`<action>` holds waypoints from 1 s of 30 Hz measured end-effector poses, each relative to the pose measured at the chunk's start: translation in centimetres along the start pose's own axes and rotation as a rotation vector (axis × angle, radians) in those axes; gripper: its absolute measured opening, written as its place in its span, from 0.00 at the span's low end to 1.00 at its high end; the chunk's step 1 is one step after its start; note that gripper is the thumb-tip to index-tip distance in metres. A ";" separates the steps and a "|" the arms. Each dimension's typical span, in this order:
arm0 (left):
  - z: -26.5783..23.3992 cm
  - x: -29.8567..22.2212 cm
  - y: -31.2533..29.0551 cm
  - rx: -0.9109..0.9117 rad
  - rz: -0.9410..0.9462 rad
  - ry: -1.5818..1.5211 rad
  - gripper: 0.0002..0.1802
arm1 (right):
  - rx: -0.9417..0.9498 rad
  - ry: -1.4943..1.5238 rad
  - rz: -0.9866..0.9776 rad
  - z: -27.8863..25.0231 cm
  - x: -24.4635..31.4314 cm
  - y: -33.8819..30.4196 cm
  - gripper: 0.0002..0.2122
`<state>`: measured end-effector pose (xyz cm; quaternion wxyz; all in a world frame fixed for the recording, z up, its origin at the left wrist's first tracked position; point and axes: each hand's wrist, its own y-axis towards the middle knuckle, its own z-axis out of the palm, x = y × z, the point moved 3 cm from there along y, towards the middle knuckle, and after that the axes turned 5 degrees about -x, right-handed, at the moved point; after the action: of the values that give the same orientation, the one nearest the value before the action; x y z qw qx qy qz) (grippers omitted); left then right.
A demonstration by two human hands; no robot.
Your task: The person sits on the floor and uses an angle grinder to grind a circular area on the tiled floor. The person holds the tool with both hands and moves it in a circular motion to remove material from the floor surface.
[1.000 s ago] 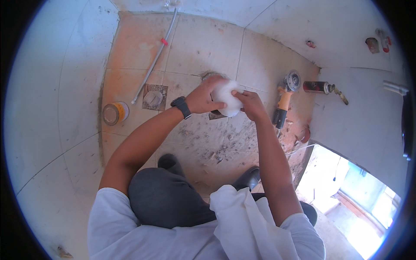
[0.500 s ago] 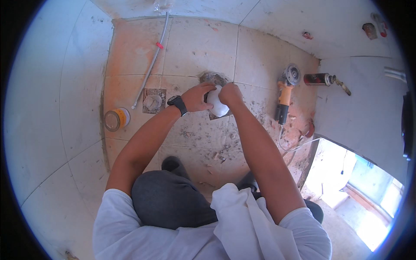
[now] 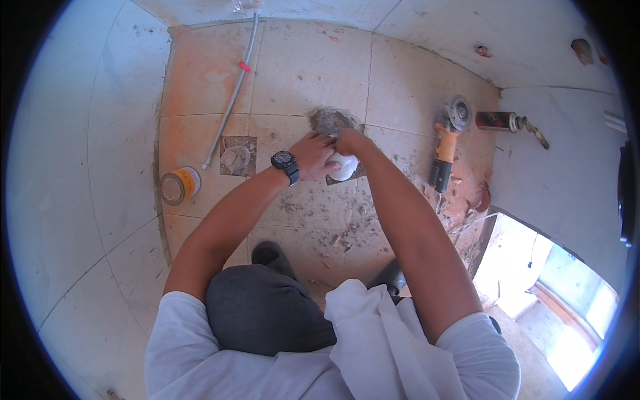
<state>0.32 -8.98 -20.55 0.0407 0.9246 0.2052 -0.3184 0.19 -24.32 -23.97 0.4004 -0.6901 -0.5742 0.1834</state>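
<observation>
Working position of two bare hands over a tiled floor (image 3: 303,83), seen from above. The left hand (image 3: 315,157), a black watch (image 3: 285,162) at its wrist, lay against the left side of a rounded white object (image 3: 344,169). Its fingers were partly spread and its thumb stood apart from them, touching the object; whether it gripped could not be told. The right hand (image 3: 351,142) was closed into a loose fist at the object's far side, its fingertips hidden, so that any hold they had could not be determined. The white object sat at a dark square recess (image 3: 361,171) in the floor, partly covered by the hands; its depth there was unclear. Just beyond the hands lay a rough, broken hollow (image 3: 333,121). To the left were a second square recess (image 3: 239,157), a grey hose (image 3: 231,110) with a red band (image 3: 245,67), and, farther left, a can with a yellow label (image 3: 181,186). To the right lay an orange-and-black angle grinder (image 3: 447,145), and beyond it a dark canister (image 3: 497,121) with a metal nozzle (image 3: 537,135). Debris (image 3: 339,239) was scattered on the near side, toward the dark shoes (image 3: 272,257).
</observation>
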 end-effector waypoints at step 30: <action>-2.6 3.9 4.8 -0.080 -0.181 -0.296 0.13 | -0.132 0.029 0.018 3.3 0.3 -1.7 0.11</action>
<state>6.52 -11.50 -21.12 0.0785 0.8430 0.2918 -0.4449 -3.17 -22.88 -24.68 0.3607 -0.7227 -0.5730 0.1388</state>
